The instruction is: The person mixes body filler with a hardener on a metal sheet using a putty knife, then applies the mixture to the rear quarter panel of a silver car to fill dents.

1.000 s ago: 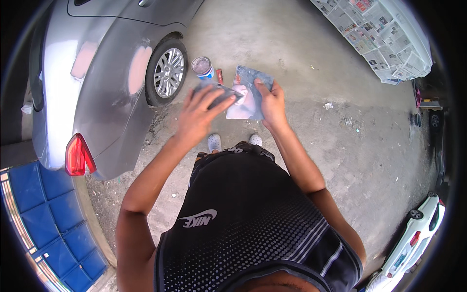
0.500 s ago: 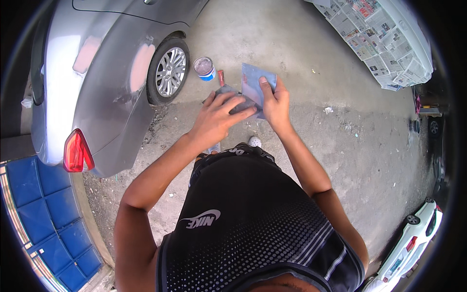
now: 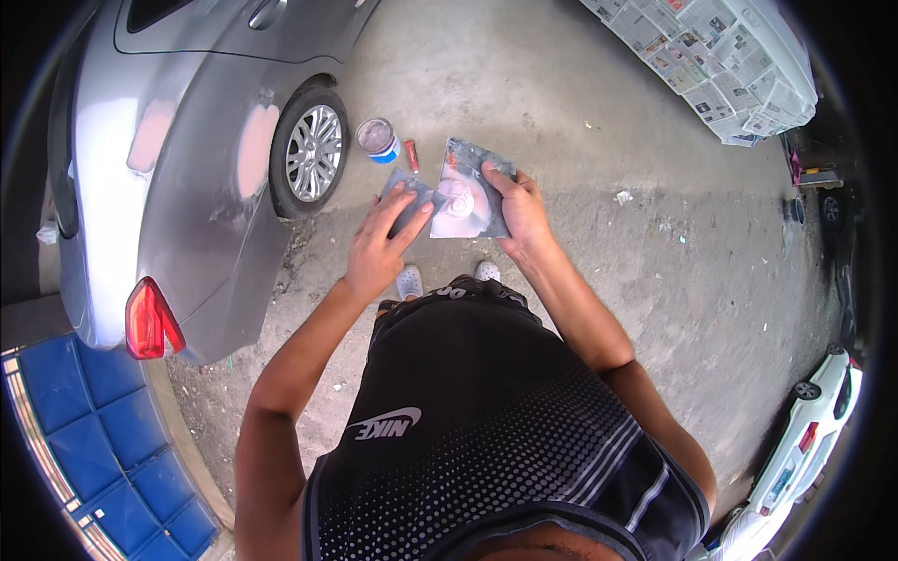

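My right hand grips the right edge of a flat grey mixing board smeared with a pinkish-white swirl of paste. In my left hand is a small grey spreader, whose edge meets the board's left side. Both are held out in front of my chest, above the concrete ground. A round tin with a blue base and a small red tube lie on the ground just beyond the board.
A grey car with pink filler patches stands to my left, its rear wheel near the tin. A vehicle wrapped in newspaper stands far right. A white car is lower right, and blue panels lower left.
The board has turned flatter toward me, showing the pink swirl. My left hand has shifted with the spreader from over the board to its left edge.
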Available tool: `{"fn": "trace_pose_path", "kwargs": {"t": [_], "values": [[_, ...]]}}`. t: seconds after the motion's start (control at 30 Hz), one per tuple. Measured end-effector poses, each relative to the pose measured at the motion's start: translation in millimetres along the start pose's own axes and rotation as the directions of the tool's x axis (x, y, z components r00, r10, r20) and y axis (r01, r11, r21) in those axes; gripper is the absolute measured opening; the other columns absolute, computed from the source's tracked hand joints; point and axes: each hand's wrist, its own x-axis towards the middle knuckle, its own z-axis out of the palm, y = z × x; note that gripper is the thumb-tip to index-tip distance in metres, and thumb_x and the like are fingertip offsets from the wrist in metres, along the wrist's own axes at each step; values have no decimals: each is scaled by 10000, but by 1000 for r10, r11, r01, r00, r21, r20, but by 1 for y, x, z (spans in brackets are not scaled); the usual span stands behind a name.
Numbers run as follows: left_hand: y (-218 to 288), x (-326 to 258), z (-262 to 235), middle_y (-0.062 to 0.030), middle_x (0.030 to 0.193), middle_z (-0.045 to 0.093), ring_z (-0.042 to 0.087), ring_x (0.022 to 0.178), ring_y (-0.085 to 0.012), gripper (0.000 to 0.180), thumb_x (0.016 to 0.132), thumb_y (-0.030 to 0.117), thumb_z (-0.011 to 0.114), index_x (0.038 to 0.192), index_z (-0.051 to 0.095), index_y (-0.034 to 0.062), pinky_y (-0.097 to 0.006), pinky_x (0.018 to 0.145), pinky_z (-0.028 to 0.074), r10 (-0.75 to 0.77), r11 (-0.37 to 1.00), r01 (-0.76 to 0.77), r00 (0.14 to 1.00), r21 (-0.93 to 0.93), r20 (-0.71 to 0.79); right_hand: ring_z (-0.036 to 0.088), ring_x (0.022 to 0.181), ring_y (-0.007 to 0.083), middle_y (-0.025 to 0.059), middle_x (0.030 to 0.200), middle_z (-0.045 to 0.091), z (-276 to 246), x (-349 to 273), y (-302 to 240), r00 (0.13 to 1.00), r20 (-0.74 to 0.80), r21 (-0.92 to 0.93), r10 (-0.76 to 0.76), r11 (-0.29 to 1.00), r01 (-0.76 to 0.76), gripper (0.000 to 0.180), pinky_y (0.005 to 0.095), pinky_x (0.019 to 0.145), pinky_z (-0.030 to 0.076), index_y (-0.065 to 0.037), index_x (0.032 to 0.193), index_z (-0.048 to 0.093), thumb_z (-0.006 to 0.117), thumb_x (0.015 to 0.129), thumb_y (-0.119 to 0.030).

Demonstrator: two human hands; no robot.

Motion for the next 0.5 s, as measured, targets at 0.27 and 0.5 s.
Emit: {"fn": "trace_pose_path", "kwargs": {"t": [0.27,0.5], "values": [[31,14,-9,-77,1370,609,562,1299,-185,482,1004,-22,600,1475,520,40,-385,1092,445,-573,-382,268,682,-885,454,732,968,258,172,1108,716,4,10,-9,997,-19,-59,-74,996,73,361,390,887,603,55,1239,571,603,1029,-237],[20,29,-39,-95,1313,644,622,1222,-248,520,939,-101,589,1420,610,95,-351,1038,472,-299,797,289,952,-530,70,707,963,217,147,1124,717,-35,35,-7,970,1,-164,-244,957,241,316,357,862,580,41,1222,595,590,1050,-225]]}}
